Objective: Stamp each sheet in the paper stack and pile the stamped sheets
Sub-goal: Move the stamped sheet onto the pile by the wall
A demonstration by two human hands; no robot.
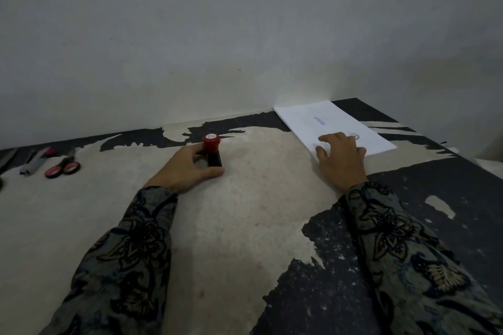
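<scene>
A stamp [212,151] with a red round top and black body stands upright on the worn table [245,212] near the middle. My left hand [185,168] curls round the stamp's black body, thumb in front and fingers behind. At the back right, against the wall, lies a stack of white paper [326,122] whose top sheet bears a blue stamp mark [319,120] and a small round mark. My right hand [341,159] rests on the stack's near corner with the fingers spread flat on the top sheet.
Scissors with pink-red handles [63,168] lie at the far left, beside a grey and pink tool [36,162]. A pale wall runs along the table's back edge. The tabletop is peeling, with black and beige patches. Patterned sleeves cover both forearms.
</scene>
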